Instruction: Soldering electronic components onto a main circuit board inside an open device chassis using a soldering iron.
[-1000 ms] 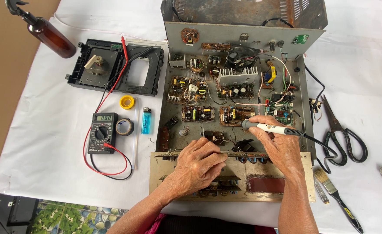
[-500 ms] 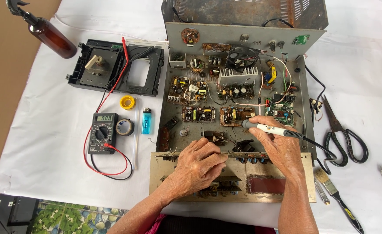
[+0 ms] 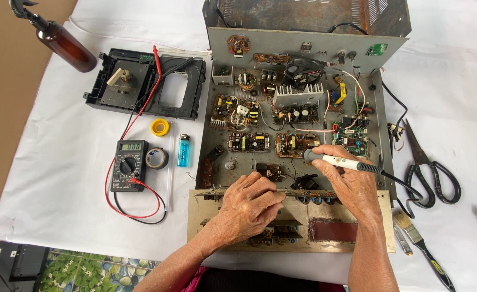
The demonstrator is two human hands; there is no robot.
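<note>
On the white cloth (image 3: 60, 178) lies the open metal chassis (image 3: 298, 130) full of circuit boards. At its front panel (image 3: 298, 227) the left hand (image 3: 249, 208) rests with fingers curled on the top edge, and the right hand (image 3: 349, 181) grips a soldering iron (image 3: 338, 160), tip over the boards.

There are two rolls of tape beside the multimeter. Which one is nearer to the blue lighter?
The grey roll of tape, lying between the multimeter and the blue lighter. The yellow roll sits farther up, above both.
</note>
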